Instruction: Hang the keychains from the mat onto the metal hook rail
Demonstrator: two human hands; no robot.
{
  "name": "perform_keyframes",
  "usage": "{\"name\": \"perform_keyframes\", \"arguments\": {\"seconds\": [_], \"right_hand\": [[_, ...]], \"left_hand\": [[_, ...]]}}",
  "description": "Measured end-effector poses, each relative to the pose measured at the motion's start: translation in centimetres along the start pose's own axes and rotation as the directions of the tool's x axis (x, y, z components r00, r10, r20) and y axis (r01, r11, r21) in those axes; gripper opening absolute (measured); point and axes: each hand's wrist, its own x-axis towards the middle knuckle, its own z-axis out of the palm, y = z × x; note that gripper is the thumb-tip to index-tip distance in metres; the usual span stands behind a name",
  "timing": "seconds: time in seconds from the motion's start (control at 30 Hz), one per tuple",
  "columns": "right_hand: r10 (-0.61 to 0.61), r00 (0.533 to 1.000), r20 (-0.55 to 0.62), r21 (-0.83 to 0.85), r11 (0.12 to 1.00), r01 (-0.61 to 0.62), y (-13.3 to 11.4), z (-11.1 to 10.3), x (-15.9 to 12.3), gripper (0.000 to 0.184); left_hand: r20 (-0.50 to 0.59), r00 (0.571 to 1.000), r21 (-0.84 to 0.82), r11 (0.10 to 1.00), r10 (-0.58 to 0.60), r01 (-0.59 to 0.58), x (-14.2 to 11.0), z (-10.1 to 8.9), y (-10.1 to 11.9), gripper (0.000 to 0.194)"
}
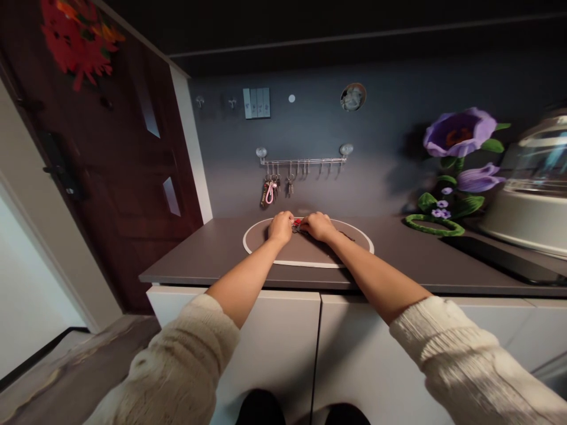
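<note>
Both hands meet over an oval brown mat (305, 256) with a white rim on the counter. Between them is a small bunch of keys (297, 225) with a bright red piece and metal parts, partly covered by the fingers. My left hand (280, 227) pinches it from the left, fingers curled. From the right, my right hand (318, 226) closes its fingers on the bunch too. A thin dark strap (346, 235) lies on the mat beside my right wrist; where it leads is hidden.
On the wall behind, a clear hook rail (305, 161) carries hanging keys (290, 185) and a pink-looped key bunch (270, 192). To the right stand purple fabric flowers (460, 136), a dark flat tray (500, 257) and a domed appliance (531, 195). A dark red door (119, 177) is left.
</note>
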Motion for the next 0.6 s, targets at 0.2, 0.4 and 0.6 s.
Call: {"name": "perform_keyframes", "arguments": {"seconds": [0.2, 0.4, 0.6], "right_hand": [[-0.053, 0.999, -0.012, -0.084, 0.995, 0.051, -0.7, 0.4, 0.3, 0.027], [-0.056, 0.996, 0.073, -0.123, 0.99, 0.065, -1.2, 0.0, 0.0, 0.035], [-0.082, 0.99, 0.118, -0.17, 0.98, 0.102, -1.6, -0.3, 0.0, 0.035]], "left_hand": [[-0.003, 1.0, -0.001, 1.0, -0.006, 0.006, 0.0, 0.0, 0.1, 0.017], [0.01, 1.0, -0.002, 1.0, -0.014, 0.014, -0.1, -0.3, 0.4, 0.016], [0.021, 0.999, 0.02, 0.999, -0.026, 0.026, -0.1, -0.4, 0.5, 0.017]]}}
